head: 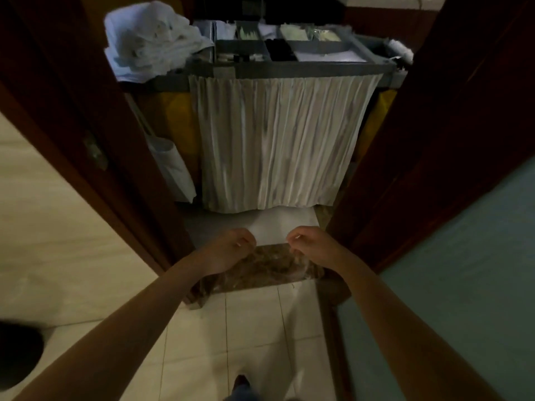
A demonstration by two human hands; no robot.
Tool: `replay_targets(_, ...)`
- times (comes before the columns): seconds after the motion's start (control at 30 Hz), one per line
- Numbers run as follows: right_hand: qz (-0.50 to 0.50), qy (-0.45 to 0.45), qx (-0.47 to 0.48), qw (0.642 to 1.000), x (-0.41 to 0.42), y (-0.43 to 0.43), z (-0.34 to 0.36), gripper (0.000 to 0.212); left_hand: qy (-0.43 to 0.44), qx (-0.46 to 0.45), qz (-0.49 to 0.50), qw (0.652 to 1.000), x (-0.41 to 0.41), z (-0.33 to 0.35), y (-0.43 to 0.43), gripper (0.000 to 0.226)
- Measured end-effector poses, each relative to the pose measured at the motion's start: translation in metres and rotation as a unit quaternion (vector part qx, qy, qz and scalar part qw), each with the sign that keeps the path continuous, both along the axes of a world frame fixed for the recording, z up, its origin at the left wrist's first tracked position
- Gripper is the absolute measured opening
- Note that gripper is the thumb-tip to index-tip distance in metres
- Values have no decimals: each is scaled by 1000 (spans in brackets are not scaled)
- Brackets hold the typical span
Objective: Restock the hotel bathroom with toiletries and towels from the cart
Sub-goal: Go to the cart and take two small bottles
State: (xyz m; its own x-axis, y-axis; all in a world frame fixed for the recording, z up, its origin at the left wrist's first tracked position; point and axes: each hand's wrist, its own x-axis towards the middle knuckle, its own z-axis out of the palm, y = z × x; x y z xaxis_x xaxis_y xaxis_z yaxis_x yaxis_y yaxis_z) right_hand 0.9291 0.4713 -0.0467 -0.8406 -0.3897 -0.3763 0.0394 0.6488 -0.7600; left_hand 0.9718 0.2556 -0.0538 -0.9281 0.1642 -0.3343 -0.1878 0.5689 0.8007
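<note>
A housekeeping cart (289, 71) stands in the doorway ahead, its front covered by a pleated white curtain (283, 140). Its top tray holds small toiletries in grey compartments (289, 44). A pile of white towels (150, 41) sits on its left end. Low in front of the cart, my left hand (231, 250) and my right hand (312, 244) each pinch a near corner of a flat white cloth (285, 227) that lies at the threshold. Both arms reach forward and down.
Dark wooden door frames (95, 125) close in on both sides of the cart. A brown marble threshold (266, 267) lies under my hands, with pale floor tiles (252, 328) nearer me. A white bag (170, 166) hangs at the cart's left. A dark round object (17, 351) sits at bottom left.
</note>
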Motion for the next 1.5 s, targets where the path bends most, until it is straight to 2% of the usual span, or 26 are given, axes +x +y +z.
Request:
replay_targets(0.2,-11,-29,29,999,-46,-14,-3,18,-17,33,3,999,-44,-9,-10,15)
replay_targets(0.3,10,-29,53,998,-72,-19,-8,23,-30,35,15,999,-66,-11,-13,10)
replay_targets(0.47,38,-22,20,999,-123,-19,-12,12,-53,63,55,995,-106,-11,-13,9)
replay_targets(0.63,44,-25,-12,999,-180,-9,-10,14,-29,32,68,997,-159,-12,-7,12)
replay_targets(0.77,59,-25,-6,998,-224,-4,-6,15,-9,-47,59,997,-203,-8,1,7)
replay_targets(1.03,55,-50,13,997,-306,-5,-11,18,11,-60,27,998,-282,-9,3,17)
replay_targets(1.13,50,-52,23,997,-344,-16,-13,23,15,-46,19,999,-319,-12,-8,13)
replay_targets(1.3,42,-39,16,998,-418,-54,-7,15,15,-37,15,999,-397,-12,-45,8)
replay_targets(1.5,15,-16,22,1000,-502,-105,21,20,46,-73,-31,996,-495,26,-92,25)
